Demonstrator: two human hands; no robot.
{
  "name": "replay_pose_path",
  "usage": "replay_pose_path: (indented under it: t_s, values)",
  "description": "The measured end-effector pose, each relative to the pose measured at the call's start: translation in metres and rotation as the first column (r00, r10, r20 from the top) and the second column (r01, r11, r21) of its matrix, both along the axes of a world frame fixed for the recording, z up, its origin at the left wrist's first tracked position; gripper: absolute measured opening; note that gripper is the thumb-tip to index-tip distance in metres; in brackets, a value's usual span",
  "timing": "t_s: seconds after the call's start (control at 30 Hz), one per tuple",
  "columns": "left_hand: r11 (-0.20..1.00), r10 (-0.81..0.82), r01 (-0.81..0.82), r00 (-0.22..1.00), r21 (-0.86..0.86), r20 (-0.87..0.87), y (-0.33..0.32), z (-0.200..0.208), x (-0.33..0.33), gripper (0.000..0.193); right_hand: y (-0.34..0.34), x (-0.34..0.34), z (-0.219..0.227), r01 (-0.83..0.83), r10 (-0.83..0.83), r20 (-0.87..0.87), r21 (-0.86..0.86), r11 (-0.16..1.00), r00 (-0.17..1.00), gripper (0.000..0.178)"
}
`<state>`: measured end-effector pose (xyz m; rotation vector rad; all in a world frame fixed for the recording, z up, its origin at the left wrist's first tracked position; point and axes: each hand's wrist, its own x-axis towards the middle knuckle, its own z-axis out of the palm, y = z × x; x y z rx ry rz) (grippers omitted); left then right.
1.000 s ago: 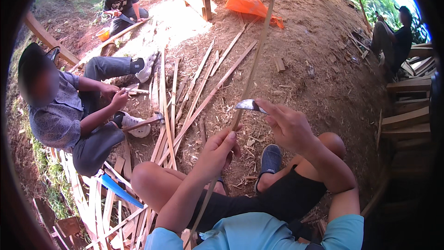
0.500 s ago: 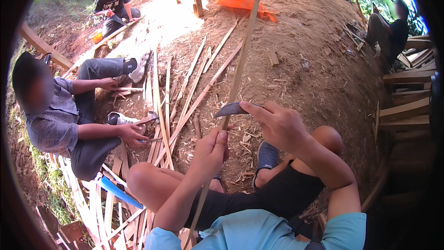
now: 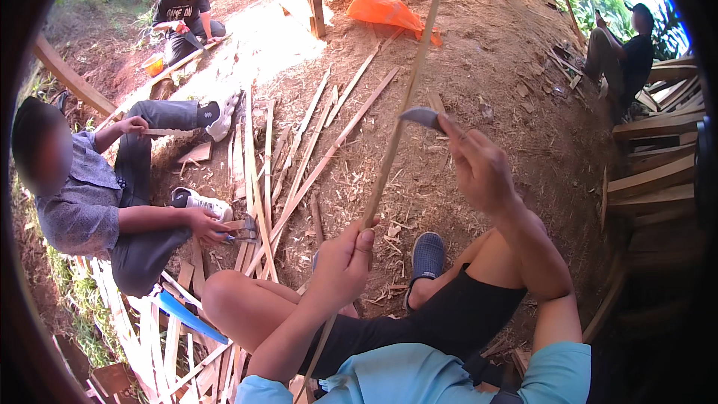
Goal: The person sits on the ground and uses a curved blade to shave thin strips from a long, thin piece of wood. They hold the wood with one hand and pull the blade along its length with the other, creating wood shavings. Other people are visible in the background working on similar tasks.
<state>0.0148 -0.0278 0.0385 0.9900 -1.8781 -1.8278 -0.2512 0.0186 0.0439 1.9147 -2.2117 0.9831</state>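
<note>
My left hand (image 3: 344, 262) is closed around a long, thin wooden strip (image 3: 387, 168) that slants up and away from my lap. The strip's lower end passes down beside my left forearm. In my right hand (image 3: 479, 161) is a curved knife (image 3: 420, 116) with a dark blade; the fingers hide its handle. The blade's tip lies at the strip, well above my left hand; whether it is touching I cannot tell.
Several wooden strips (image 3: 329, 150) and shavings cover the ground ahead. At left a seated person (image 3: 82, 187) holds a hammer (image 3: 243, 226). Another person (image 3: 187, 15) kneels with a saw. An orange sheet (image 3: 385, 7) lies at the far side; stacked timber (image 3: 654, 172) stands right.
My right hand and the knife have moved up along the strip, away from my left hand. My left hand has dropped slightly. The seated person at left has shifted both hands.
</note>
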Motion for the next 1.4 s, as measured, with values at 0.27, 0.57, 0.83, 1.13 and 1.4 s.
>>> replay_pose_path:
  t_s: [0.27,0.57,0.83,1.13,1.4]
  values:
    - [0.996,0.074,-0.072,0.997,-0.048,0.034,-0.011,0.0,0.003,0.034,0.016,0.067,0.002,-0.237,0.242,-0.01,0.165,0.957,0.97,0.058]
    - [0.984,0.13,-0.117,0.988,-0.134,0.089,-0.015,0.001,0.001,0.032,0.006,0.063,0.003,-0.16,0.174,-0.097,0.136,0.978,0.98,0.058]
    - [0.973,0.147,-0.13,0.986,-0.192,0.077,-0.009,0.002,0.0,0.032,0.004,0.056,-0.003,-0.106,0.113,-0.055,0.119,0.987,0.992,0.061]
    - [0.949,0.192,-0.145,0.97,-0.279,0.147,-0.007,0.009,0.0,0.031,0.002,0.071,-0.001,-0.209,0.218,-0.081,0.108,0.972,0.973,0.058]
    - [0.96,0.136,-0.086,0.975,-0.267,0.174,0.004,0.011,0.004,0.029,-0.023,0.008,-0.011,0.154,-0.155,-0.05,-0.035,0.987,0.987,0.054]
